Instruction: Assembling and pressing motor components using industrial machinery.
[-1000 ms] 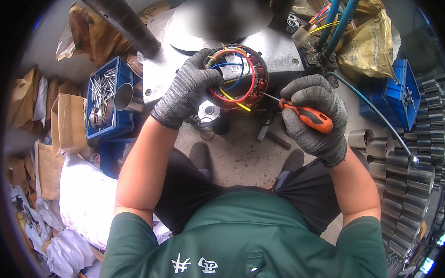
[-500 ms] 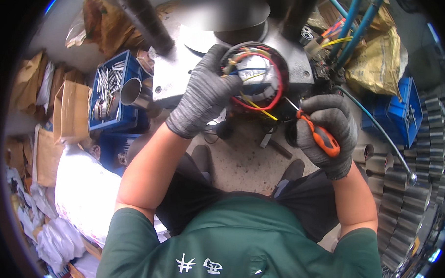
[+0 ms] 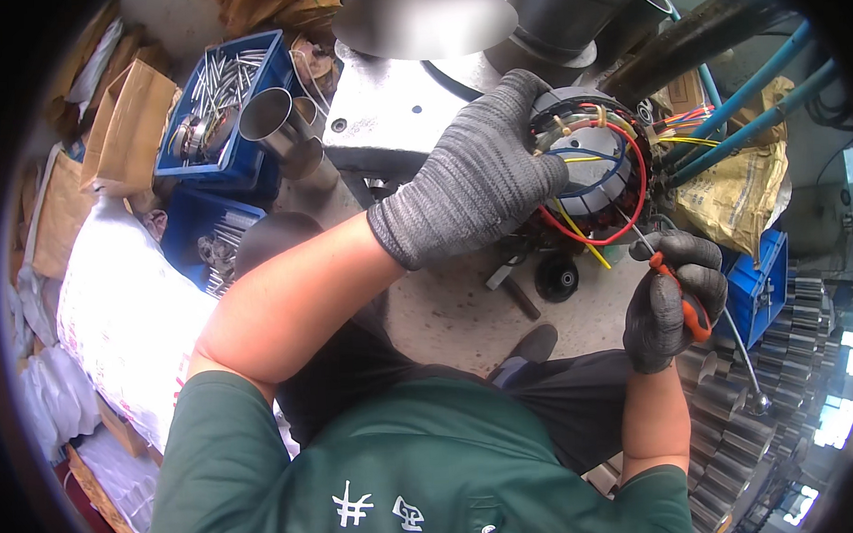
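My left hand [image 3: 480, 175], in a grey knit glove, is closed on the near-left rim of a round motor stator [image 3: 571, 106]. Red, blue and yellow wires loop over the stator's face, and a yellow wire end [image 3: 595, 251] hangs off its near side. My right hand [image 3: 677, 300], gloved in darker grey, is wrapped round the orange-and-black handle of a screwdriver [image 3: 695, 315]. The thin shaft points up and left, its tip at the stator's near right edge; whether it touches is not clear.
A metal press bed [image 3: 384, 118] with thick columns stands ahead. To the left are blue bins [image 3: 278, 60] of metal pins and a steel cylinder [image 3: 266, 117]. A hammer [image 3: 520, 299] and a black round part [image 3: 557, 277] lie on the floor. Stacked metal cylinders [image 3: 732, 406] line the right.
The stator and my left hand have shifted right, away from the press bed. My right hand has moved slightly right and down with the screwdriver. The view has turned.
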A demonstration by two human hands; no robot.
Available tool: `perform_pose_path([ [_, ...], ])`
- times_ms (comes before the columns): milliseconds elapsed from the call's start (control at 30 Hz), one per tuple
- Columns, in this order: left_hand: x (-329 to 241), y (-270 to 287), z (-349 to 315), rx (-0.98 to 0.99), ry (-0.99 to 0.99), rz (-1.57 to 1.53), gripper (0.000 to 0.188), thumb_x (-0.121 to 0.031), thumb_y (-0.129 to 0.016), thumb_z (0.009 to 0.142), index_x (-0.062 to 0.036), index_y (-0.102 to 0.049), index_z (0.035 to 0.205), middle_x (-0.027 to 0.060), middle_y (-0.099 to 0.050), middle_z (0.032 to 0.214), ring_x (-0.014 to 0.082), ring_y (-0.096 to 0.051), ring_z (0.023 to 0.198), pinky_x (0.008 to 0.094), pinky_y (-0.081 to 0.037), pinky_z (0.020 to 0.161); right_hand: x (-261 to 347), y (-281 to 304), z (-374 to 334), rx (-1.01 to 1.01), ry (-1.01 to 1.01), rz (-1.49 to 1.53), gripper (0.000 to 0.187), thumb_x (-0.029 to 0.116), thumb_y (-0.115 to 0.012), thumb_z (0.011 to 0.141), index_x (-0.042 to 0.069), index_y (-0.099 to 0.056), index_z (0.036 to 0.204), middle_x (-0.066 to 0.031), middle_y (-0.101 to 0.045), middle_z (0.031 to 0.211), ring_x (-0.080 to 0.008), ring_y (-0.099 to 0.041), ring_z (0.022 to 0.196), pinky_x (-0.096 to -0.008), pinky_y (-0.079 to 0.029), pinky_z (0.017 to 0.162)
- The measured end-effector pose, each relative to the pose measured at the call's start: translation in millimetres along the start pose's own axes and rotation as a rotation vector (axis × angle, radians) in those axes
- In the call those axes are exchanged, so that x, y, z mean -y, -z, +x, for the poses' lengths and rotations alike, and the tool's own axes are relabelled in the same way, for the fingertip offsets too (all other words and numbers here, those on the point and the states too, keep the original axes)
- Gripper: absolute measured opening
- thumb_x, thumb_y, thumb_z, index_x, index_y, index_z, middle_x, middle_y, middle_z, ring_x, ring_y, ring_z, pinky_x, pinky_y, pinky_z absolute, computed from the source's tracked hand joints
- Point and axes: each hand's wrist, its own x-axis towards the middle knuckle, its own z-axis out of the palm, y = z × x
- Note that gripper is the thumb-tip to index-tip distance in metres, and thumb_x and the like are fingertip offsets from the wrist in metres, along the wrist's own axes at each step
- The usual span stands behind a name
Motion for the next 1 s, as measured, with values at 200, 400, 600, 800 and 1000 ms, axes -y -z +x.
perform_pose_path([
  [200,3.8,1.5,0.0,-0.071,-0.069,0.083,0.053,-0.012,-0.071,0.08,0.0025,-0.054,0.129,0.0228,-0.069,0.111,0.0322,-0.069,0.106,0.0408,-0.055,0.095,1.3,1.7,3.8,0.087,0.041,-0.163,0.03,0.0,-0.076,0.087,0.008,-0.059,0.11,-0.0187,-0.065,0.114,-0.0295,-0.068,0.095,-0.041,-0.058,0.082],
  [400,-1.7,0.0,0.0,-0.076,-0.034,0.122,0.055,-0.012,-0.07,0.081,0.0024,-0.053,0.131,0.0269,-0.069,0.11,0.038,-0.071,0.105,0.0434,-0.057,0.093,2.7,1.4,3.5,0.11,0.092,-0.15,0.03,0.004,-0.075,0.09,0.011,-0.06,0.115,-0.0188,-0.064,0.117,-0.0325,-0.069,0.098,-0.0413,-0.059,0.083],
  [600,5.9,-2.0,6.1,-0.139,-0.108,0.253,0.055,-0.014,-0.072,0.082,-0.0002,-0.054,0.132,0.0245,-0.072,0.103,0.0377,-0.072,0.101,0.045,-0.058,0.089,22.4,-6.5,0.5,0.031,0.196,-0.193,0.018,0.017,-0.075,0.093,0.017,-0.06,0.104,-0.0122,-0.062,0.102,-0.0326,-0.07,0.087,-0.0426,-0.065,0.068],
  [800,31.8,-5.6,17.6,-0.175,-0.118,0.243,0.039,-0.014,-0.066,0.085,0.0045,-0.056,0.118,0.0266,-0.069,0.101,0.0419,-0.07,0.095,0.0477,-0.057,0.087,21.8,0.2,7.0,0.061,0.015,-0.049,0.024,0.017,-0.077,0.091,0.007,-0.056,0.096,-0.0203,-0.063,0.104,-0.0329,-0.069,0.086,-0.0418,-0.06,0.074],
  [1000,23.3,-8.7,12.3,-0.119,-0.08,0.052,0.046,-0.013,-0.066,0.085,0.0006,-0.057,0.128,0.016,-0.068,0.105,0.0241,-0.069,0.094,0.0372,-0.056,0.087,11.5,9.3,7.4,-0.001,-0.044,0.0,0.02,0.007,-0.071,0.092,0.006,-0.056,0.105,-0.0196,-0.063,0.109,-0.0311,-0.068,0.092,-0.0423,-0.059,0.081],
])
